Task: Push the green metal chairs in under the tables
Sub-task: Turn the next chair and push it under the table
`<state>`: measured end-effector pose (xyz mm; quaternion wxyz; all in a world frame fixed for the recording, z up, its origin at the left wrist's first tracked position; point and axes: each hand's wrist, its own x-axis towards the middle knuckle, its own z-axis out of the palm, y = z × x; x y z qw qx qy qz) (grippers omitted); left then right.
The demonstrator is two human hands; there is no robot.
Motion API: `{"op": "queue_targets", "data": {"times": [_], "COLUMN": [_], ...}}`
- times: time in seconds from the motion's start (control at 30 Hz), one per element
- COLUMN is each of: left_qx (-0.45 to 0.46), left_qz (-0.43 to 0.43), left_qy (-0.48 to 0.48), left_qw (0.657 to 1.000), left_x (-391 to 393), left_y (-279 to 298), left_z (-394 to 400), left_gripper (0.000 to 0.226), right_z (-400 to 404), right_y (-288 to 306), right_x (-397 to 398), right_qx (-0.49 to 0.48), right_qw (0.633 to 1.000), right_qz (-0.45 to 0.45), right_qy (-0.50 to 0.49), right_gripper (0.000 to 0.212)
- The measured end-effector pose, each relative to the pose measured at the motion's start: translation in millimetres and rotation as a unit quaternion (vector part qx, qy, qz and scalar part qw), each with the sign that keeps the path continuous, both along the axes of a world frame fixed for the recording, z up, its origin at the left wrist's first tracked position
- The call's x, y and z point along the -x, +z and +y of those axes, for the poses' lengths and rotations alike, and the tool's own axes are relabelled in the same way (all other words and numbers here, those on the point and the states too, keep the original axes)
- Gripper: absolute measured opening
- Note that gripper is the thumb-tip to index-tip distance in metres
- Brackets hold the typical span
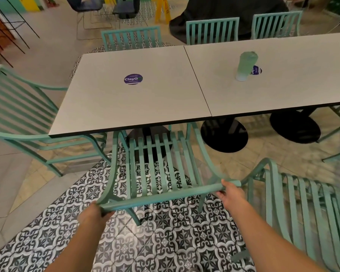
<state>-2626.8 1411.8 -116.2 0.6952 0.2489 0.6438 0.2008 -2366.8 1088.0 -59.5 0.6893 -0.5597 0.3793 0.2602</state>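
Head view is showing us gripping the top rail of the green chair (155, 173) with both hands: our left hand (93, 212) is curling round the rail's left end, and our right hand (231, 191) is wrapping fingers round its right end. Ahead of both hands, the chair's slatted seat is sitting partly beneath the near edge of the worktop (130, 99), its front already under the lip and its back well outside.

We are judging that the step in hand is the push forward. To do it well, we are advising equal pressure from both hands so the chair is travelling straight and not swinging. Just beyond our right hand, a second chair (294, 197) is standing very close, its curved arm almost meeting our rail's corner, so we are wanting to keep the right end from catching it. Out past our left hand, a third chair (20, 114) is flanking the worktop's end, near enough to watch. Straight ahead under the worktop, the black pedestal base (149, 142) is likely limiting how far the legs can go.
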Motion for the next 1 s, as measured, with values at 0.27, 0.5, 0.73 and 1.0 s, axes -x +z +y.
{"op": "queue_targets", "data": {"times": [0.27,0.5,0.73,1.0], "left_qx": [0.018,-0.009,0.015,-0.332], "left_qz": [0.077,0.098,0.165,0.393], "left_qy": [0.066,0.02,-0.033,-0.347], "left_qw": [0.995,0.995,0.986,0.784], "left_x": [-12,-10,-6,-10], "left_y": [72,77,80,92], "left_z": [-32,-35,-29,-29], "left_gripper": [0.025,0.033,0.035,0.055], "right_z": [-1,-3,-3,-31], "right_y": [2,3,10,22], "right_x": [0,-3,0,44], "right_qx": [-0.011,0.016,0.01,0.227], "right_qw": [1.0,1.0,1.0,0.956], "right_qz": [0.002,-0.002,-0.008,-0.123], "right_qy": [0.009,0.018,0.021,0.14], "right_gripper": [0.036,0.023,0.015,0.041]}}
